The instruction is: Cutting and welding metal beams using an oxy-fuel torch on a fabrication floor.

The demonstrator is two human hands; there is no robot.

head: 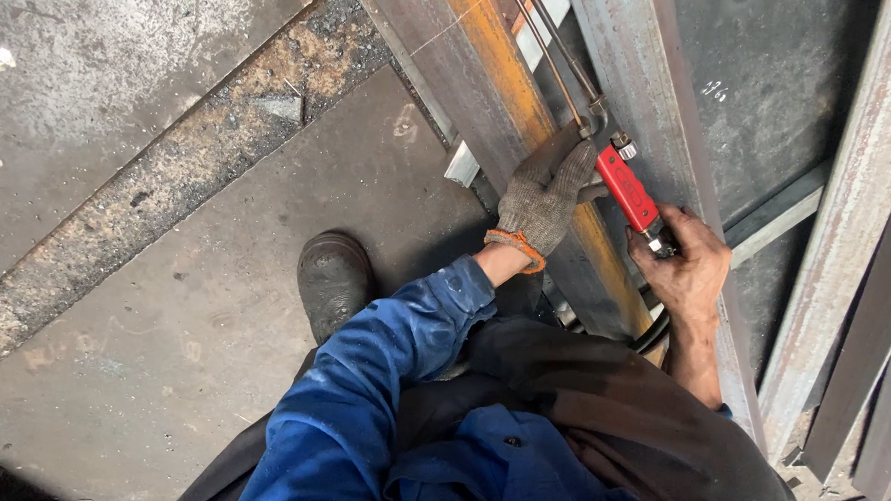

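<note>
Red-handled metal cutting torch (627, 187) lies along the rusty steel beam (520, 127) — rigid, fairly heavy, I judge. Bare right hand (685, 265) clamps its near end; gloved left hand (544, 201) curls around its valve head — the best grips.

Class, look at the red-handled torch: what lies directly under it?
Under the red-handled torch lies a rusty steel beam. The gloved left hand and bare right hand cover parts of the beam.

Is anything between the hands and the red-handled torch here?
Nothing visible. The bare right hand grips the rear of the red-handled torch, and the gloved left hand touches its front end, over the rusty steel beam.
</note>
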